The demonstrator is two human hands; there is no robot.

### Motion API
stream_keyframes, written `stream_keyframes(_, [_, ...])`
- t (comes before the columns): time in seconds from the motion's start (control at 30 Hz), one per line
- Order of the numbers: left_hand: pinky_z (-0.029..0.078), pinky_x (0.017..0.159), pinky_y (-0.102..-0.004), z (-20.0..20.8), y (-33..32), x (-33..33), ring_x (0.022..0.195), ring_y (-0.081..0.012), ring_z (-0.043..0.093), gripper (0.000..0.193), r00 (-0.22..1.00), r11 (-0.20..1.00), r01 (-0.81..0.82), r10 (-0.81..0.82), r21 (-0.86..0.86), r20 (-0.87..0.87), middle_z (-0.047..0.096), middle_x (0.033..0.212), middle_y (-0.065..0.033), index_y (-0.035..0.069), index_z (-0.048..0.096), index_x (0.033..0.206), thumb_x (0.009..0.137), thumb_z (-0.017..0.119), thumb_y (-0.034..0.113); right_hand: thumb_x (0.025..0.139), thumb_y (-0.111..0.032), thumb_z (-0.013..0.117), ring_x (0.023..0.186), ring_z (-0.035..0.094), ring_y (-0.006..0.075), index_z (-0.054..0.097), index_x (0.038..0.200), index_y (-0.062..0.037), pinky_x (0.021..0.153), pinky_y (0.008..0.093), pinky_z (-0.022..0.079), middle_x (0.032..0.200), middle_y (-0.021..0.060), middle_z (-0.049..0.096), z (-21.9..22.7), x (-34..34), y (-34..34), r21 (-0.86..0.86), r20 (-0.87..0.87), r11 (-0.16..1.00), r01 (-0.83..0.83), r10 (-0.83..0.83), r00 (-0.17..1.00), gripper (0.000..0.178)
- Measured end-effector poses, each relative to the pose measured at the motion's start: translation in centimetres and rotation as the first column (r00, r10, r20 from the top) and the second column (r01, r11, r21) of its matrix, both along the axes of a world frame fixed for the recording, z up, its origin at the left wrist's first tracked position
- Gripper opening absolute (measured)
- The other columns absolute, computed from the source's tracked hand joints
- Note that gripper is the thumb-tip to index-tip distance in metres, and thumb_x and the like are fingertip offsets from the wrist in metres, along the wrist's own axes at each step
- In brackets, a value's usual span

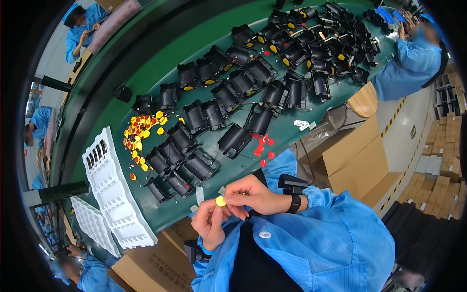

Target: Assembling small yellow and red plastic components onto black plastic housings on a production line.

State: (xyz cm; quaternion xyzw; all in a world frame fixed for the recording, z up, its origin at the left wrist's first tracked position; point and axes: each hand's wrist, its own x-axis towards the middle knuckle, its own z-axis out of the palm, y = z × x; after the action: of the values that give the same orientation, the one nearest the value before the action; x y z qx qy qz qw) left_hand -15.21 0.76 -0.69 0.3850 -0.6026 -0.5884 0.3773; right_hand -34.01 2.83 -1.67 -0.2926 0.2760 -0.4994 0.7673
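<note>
Close to my chest, at the table's near edge, I pinch a small yellow disc [221, 201] between both hands. My left hand [208, 226] grips it from the left with thumb and fingertips. From the other side, the thumb and fingers of my right hand [254, 194] close on it. Just beyond my hands stand several black plastic housings [201, 164], some with thin wires. Red round pieces [264, 152] lie scattered on the table to the right of them. Farther left is a heap of yellow discs [138, 132], several showing red faces.
White moulded trays [116, 194] lie at the left edge of the green table [292, 138]. More black housings [311, 48] crowd its far end, where a co-worker [411, 61] in blue sits. Open cardboard boxes [360, 155] and a wooden stool [363, 100] are at the right.
</note>
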Motion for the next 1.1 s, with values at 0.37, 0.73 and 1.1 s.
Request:
stream_keyframes(0.37, [0.046, 0.051, -0.0281, 3.7, -4.6, -7.3, 0.054, -0.0177, 0.060, 0.010, 0.844, 0.743, 0.391, -0.054, -0.544, 0.534, 0.062, 0.067, -0.0107, -0.002, 0.059, 0.087, 0.083, 0.067, 0.002, 0.097, -0.019, 0.051, 0.042, 0.049, 0.0238, 0.057, 0.083, -0.0004, 0.041, 0.0364, 0.037, 0.055, 0.0137, 0.051, 2.6, -6.9, 2.9, 0.145, 0.374, 0.851, 0.504, -0.519, 0.769, 0.024])
stream_keyframes(0.73, [0.050, 0.053, -0.0443, 3.7, -6.6, -16.5, 0.062, -0.0340, 0.068, 0.021, 0.301, 0.518, 0.838, -0.176, -0.172, 0.937, 0.065, 0.066, -0.0178, 0.004, 0.059, 0.085, 0.094, 0.058, 0.023, 0.097, -0.020, 0.052, 0.045, 0.048, 0.0229, 0.050, 0.077, 0.0000, 0.042, 0.0327, 0.039, 0.057, 0.0159, 0.051, 1.7, -13.2, 6.3, 0.006, 0.164, 0.560, 0.828, -0.817, 0.552, 0.029])
stream_keyframes(1.1, [0.043, 0.053, -0.0307, 10.4, -4.6, -4.5, 0.055, -0.0214, 0.057, 0.007, 0.814, 0.864, 0.322, -0.044, -0.388, 0.579, 0.057, 0.061, -0.0090, -0.004, 0.068, 0.078, 0.073, 0.068, -0.009, 0.093, -0.009, 0.057, 0.060, 0.064, 0.0227, 0.065, 0.083, 0.0076, 0.054, 0.0307, 0.049, 0.072, 0.0180, 0.067, -1.0, -11.7, 3.6, -0.120, -0.230, 0.740, 0.661, -0.669, 0.707, 0.021])
